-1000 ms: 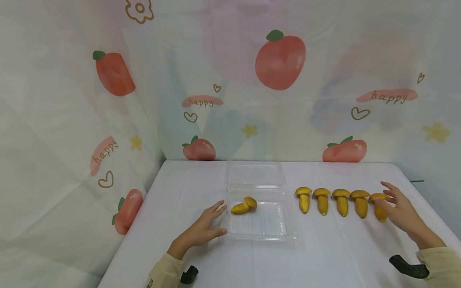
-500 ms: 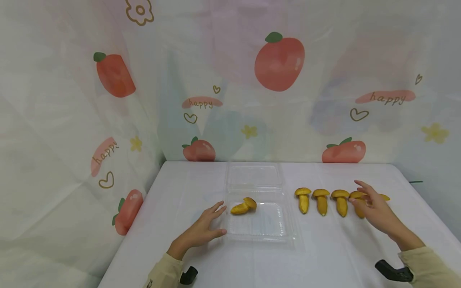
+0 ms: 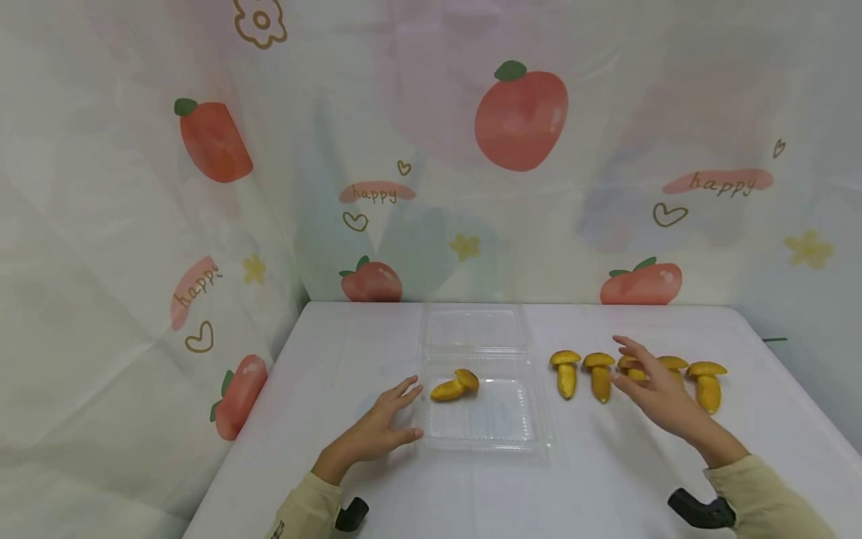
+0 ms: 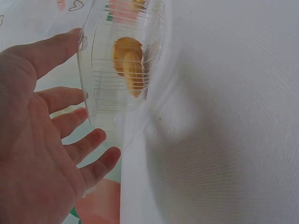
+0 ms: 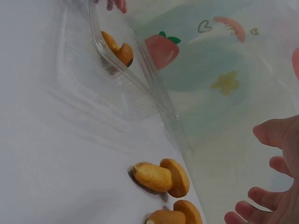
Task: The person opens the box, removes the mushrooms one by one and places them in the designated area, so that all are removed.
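Note:
A clear plastic clamshell box (image 3: 498,442) lies with its lid (image 3: 474,329) folded back, and one yellow-brown mushroom (image 3: 455,386) rests on its side in the left part. My left hand (image 3: 377,425) is at the box's left edge, fingers spread, with fingertips right at the rim in the left wrist view (image 4: 51,135). To the right, several mushrooms stand in a row, caps to the back; the leftmost mushroom (image 3: 566,374) is nearest the box. My right hand (image 3: 663,393) is over the row with relaxed, empty fingers, partly covering the middle mushroom (image 3: 633,368) and its right neighbour.
A white cloth covers the table (image 3: 512,501). Behind it and at the left hang printed sheets (image 3: 431,112) with fruit and hearts. A black band piece sticks out below each sleeve (image 3: 768,494).
My right hand has moved left along the row, from the rightmost mushroom to the middle one, uncovering the rightmost. The left hand, box and mushrooms have stayed in place.

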`<action>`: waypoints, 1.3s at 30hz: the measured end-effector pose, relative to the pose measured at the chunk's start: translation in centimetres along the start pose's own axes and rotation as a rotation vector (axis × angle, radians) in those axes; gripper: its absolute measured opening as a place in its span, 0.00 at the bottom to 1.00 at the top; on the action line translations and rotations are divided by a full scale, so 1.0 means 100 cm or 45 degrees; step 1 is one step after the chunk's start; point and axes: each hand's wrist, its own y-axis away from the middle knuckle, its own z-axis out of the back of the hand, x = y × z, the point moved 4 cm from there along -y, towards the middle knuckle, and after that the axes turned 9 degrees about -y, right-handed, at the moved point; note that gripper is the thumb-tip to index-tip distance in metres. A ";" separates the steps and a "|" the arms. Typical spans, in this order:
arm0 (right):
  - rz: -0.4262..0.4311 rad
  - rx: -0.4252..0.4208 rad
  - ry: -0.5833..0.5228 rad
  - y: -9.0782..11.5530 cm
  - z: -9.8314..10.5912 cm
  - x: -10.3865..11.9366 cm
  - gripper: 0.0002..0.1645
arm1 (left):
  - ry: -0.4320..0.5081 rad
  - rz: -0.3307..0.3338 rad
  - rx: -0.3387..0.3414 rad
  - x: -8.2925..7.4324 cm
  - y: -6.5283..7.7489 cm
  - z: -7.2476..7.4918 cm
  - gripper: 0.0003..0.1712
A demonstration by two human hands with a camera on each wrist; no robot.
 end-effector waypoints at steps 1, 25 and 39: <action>0.015 0.000 0.007 -0.001 -0.002 0.002 0.39 | -0.001 -0.001 -0.001 0.000 0.000 0.000 0.42; 0.152 0.118 -0.115 -0.013 -0.070 0.040 0.36 | -0.018 -0.008 0.006 0.001 -0.001 -0.001 0.42; 0.121 0.205 -0.202 -0.023 -0.108 0.057 0.37 | -0.019 -0.004 0.009 0.001 -0.002 0.001 0.42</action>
